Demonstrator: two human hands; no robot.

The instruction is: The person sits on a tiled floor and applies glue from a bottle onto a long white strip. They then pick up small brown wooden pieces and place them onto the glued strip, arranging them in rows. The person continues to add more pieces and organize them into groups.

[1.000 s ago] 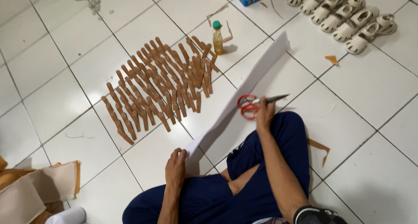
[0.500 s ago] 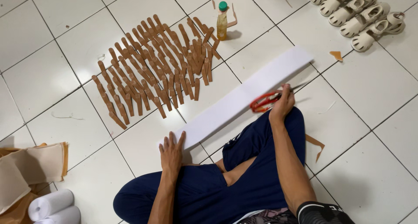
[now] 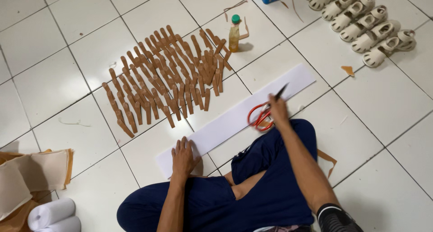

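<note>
Both hands busy: left [image 3: 182, 157] flat on white strip [image 3: 234, 119]; right [image 3: 277, 111] grips red scissors [image 3: 261, 114], blades seemingly blurred.

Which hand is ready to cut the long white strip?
The right hand: it already holds the red scissors at the white strip. The left hand lies flat, pinning the strip's near end.

Single head camera, looking steeply down at floor [image 3: 54, 78] from seated height.
</note>
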